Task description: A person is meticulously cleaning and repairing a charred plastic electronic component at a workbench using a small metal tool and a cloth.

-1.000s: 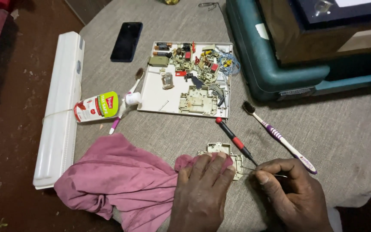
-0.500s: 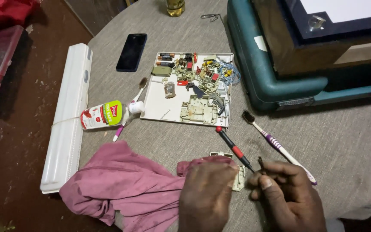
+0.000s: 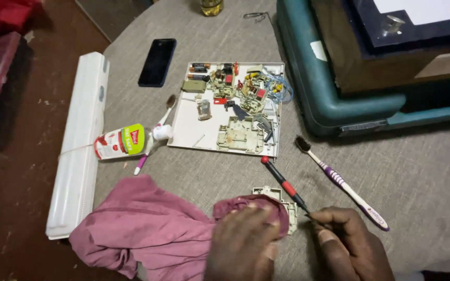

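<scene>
Lying under the left hand [image 3: 243, 242], cloth-covered part [image 3: 282, 205].

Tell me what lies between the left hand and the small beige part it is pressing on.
The pink cloth does: the left hand presses a fold of it onto the beige part, whose top and right edges show past the cloth. The right hand, beside it, touches the tip of the red-and-black screwdriver.

Tray [image 3: 183, 136] behind cloth [image 3: 147, 231]; toothbrush [image 3: 342, 182] right (phone [image 3: 157, 62] further back).
</scene>
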